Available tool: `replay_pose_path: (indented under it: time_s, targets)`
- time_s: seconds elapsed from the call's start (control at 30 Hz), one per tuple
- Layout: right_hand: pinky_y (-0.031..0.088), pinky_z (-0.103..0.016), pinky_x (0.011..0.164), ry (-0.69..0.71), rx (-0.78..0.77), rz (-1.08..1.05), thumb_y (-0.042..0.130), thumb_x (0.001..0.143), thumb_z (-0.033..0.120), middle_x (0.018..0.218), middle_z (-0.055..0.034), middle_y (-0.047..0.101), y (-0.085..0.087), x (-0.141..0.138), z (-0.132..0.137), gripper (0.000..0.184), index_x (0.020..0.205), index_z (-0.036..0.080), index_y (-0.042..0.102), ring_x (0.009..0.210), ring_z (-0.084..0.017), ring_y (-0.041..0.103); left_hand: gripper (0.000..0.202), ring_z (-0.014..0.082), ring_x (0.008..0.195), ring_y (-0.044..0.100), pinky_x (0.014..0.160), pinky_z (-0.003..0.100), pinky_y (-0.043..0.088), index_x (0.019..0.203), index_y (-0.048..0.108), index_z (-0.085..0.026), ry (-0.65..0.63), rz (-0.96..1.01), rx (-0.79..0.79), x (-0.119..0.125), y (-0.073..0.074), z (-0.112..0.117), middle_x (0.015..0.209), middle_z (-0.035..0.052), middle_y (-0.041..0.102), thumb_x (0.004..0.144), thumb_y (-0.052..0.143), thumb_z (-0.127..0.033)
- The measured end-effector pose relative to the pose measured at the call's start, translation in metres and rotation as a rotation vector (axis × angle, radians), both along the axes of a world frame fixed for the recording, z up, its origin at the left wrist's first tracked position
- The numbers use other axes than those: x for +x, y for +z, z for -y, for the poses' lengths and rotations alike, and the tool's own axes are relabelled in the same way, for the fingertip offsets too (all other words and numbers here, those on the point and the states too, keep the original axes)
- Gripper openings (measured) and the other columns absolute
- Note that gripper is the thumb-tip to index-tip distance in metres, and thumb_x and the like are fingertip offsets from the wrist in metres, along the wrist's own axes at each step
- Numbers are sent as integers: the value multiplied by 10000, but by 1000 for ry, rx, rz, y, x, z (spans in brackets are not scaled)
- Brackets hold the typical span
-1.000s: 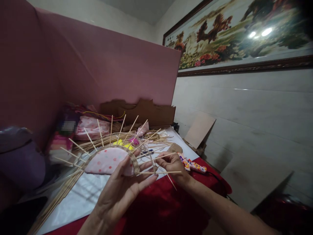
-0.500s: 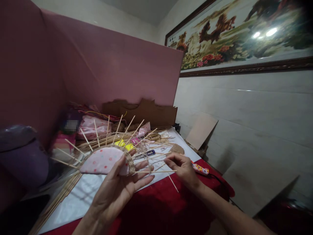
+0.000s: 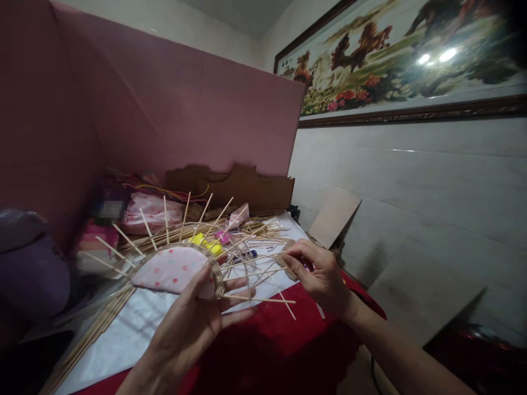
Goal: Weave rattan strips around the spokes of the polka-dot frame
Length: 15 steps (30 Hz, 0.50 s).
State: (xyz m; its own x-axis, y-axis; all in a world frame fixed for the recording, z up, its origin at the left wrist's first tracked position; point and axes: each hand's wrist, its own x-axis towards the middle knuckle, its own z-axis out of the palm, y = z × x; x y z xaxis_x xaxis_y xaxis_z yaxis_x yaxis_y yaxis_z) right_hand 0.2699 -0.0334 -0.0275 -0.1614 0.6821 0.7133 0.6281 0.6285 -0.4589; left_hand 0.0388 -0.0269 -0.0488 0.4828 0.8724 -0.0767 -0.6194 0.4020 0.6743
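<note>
My left hand (image 3: 197, 312) supports a half-round panel (image 3: 173, 269) covered in pale pink cloth with small red prints. Its thumb lies on the cloth and its fingers reach behind the rim. Twisted twine (image 3: 217, 277) is woven along the curved edge, and several thin wooden sticks (image 3: 187, 214) fan outward from it. A pale, see-through strand (image 3: 247, 269) loops loosely among the sticks on the right. My right hand (image 3: 319, 274) is closed in a pinch beside the right-hand stick tips, apparently on a thin strand, though the fingers largely hide it.
Long reeds (image 3: 102, 323) lie along the table's left side on a white sheet (image 3: 123, 340). A red cloth (image 3: 263, 351) covers the front. Behind the panel are yellow (image 3: 206, 242) and pink pieces, blue-handled scissors (image 3: 249, 254) and torn cardboard (image 3: 230, 184). A purple bin (image 3: 33, 269) stands left.
My right hand has turned and shifted slightly right and up, now covering the patterned object behind it. The panel has tilted slightly in my left hand. The whole view has shifted a little.
</note>
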Motion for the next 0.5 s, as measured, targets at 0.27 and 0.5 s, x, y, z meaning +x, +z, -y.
replay_pose_path:
  time_s: [0.27,0.5]
  targets:
    - [384,-257,555,2,-185,-95,509,853,292,669,-18,550,-1,-3,5,174,785,168,609,616,-134,496,333,326,869,653,817,631,403,1198,403,-224,21,-37,-3,1,2,3,880,145,695,875,417,-303]
    - [398,-272,651,-68,13,252,514,839,207,740,-44,634,7,-13,13,122,828,166,628,690,-148,571,418,323,855,657,798,586,438,1261,358,-234,-9,-55,3,5,-1,3,887,153,695,861,439,-323]
